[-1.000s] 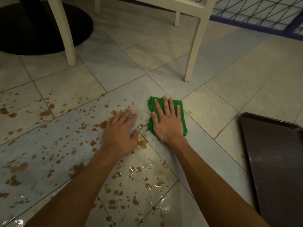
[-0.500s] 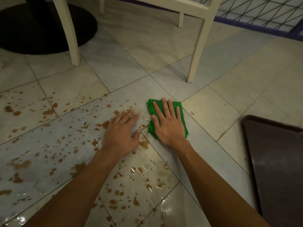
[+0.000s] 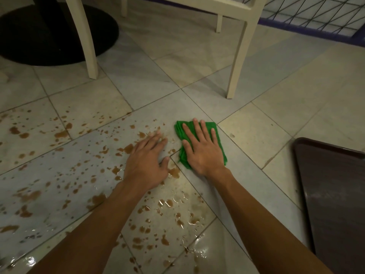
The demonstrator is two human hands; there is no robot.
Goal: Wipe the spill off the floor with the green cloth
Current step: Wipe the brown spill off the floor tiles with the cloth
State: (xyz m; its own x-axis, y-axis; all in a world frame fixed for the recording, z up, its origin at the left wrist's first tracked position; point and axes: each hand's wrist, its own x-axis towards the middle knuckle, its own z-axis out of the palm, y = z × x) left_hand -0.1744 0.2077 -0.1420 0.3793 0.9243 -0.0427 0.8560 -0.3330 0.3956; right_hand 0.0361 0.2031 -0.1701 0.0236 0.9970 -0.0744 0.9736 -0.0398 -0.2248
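Green cloth folded, long axis 12-to-6, pinned flat under spread right hand at spill's 3 o'clock edge; left hand splayed, empty, on wet floor toward 9 o'clock.

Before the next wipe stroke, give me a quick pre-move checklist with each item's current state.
1. Right hand flat on the green cloth: ok.
2. Cloth lying flat on the floor: ok.
3. Cloth reaches the spill: not ok, it sits at the right edge of the splashes.
4. Left hand clear of the liquid: not ok, it rests among brown drops.
5. Tray out of the wiping path: ok.
6. Cloth saturation: cannot tell.
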